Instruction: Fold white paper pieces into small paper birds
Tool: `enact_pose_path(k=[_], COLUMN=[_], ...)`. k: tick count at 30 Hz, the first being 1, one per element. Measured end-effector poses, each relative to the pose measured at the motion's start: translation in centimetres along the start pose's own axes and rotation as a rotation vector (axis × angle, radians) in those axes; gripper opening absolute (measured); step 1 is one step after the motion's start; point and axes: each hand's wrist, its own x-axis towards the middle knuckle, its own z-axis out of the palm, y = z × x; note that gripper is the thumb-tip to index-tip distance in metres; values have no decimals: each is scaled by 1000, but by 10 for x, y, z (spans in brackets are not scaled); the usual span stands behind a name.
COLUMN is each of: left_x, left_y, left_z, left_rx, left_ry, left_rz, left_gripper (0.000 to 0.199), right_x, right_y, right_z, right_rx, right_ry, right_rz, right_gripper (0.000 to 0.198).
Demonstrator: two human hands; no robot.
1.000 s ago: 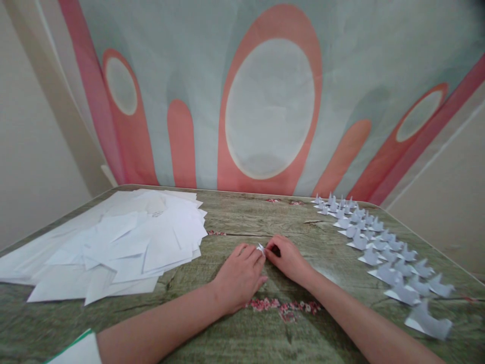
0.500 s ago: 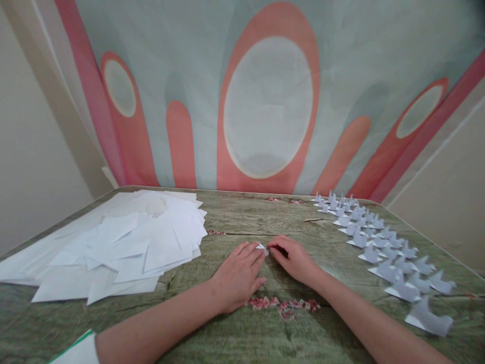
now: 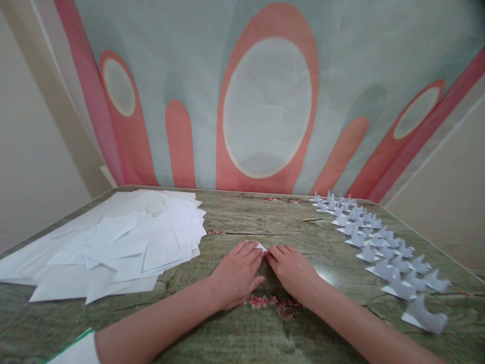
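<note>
A small white piece of folded paper (image 3: 261, 247) lies on the table between my two hands, mostly hidden under the fingers. My left hand (image 3: 239, 273) rests flat over its left side, fingers stretched out and thumb apart. From the right, my right hand (image 3: 292, 270) lies palm down, its fingertips pressing at the paper's right edge. Neither hand shows a grip around the paper. The fingertips of both hands nearly meet over it.
A wide, loose pile of white paper sheets (image 3: 125, 242) covers the table's left side. Rows of several folded white paper figures (image 3: 424, 314) stand along the right side. Behind the wood-patterned table (image 3: 235, 212) rises a printed backdrop (image 3: 204, 60).
My right hand has gone from a raised, curled pose beside the paper to lying flatter, with its fingers down at the paper's edge. My left hand stays almost still.
</note>
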Motion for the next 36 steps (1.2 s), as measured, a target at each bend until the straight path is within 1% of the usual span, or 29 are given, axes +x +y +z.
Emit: enact_pose_path(k=[4, 8, 13, 21, 24, 26, 28, 30, 31, 33, 36], left_x=[2, 3, 5, 7, 6, 5, 5, 4, 4, 4, 4], left_y=[0, 2, 2, -4, -5, -4, -4, -5, -6, -7, -10], left_z=[-4, -7, -8, -8, -9, -9, -9, -8, -8, -6, -5], left_rx=[-2, 9, 20, -67, -73, -80, -96, -127, -149, -207, -309], left_ry=[6, 17, 27, 88, 93, 90, 90, 96, 102, 114, 145], left_rz=[11, -15, -28, 11, 15, 12, 6, -4, -8, -21, -69], left_gripper=[46, 44, 42, 26, 25, 26, 26, 24, 23, 21, 17], right_x=[1, 4, 4, 0, -1, 0, 1, 3, 4, 7, 9], right_y=[-5, -8, -7, 2, 5, 8, 11, 14, 15, 17, 18], right_z=[-1, -4, -5, -9, -2, 6, 15, 22, 25, 28, 28], right_rx=[-36, -34, -49, 37, 109, 220, 372, 511, 570, 635, 644], right_ry=[-26, -52, -80, -60, -15, 67, 176, 277, 301, 306, 264], right_rz=[30, 78, 93, 103, 109, 123, 192, 277, 301, 322, 311], right_gripper=[20, 20, 21, 25, 25, 24, 27, 24, 21, 15, 15])
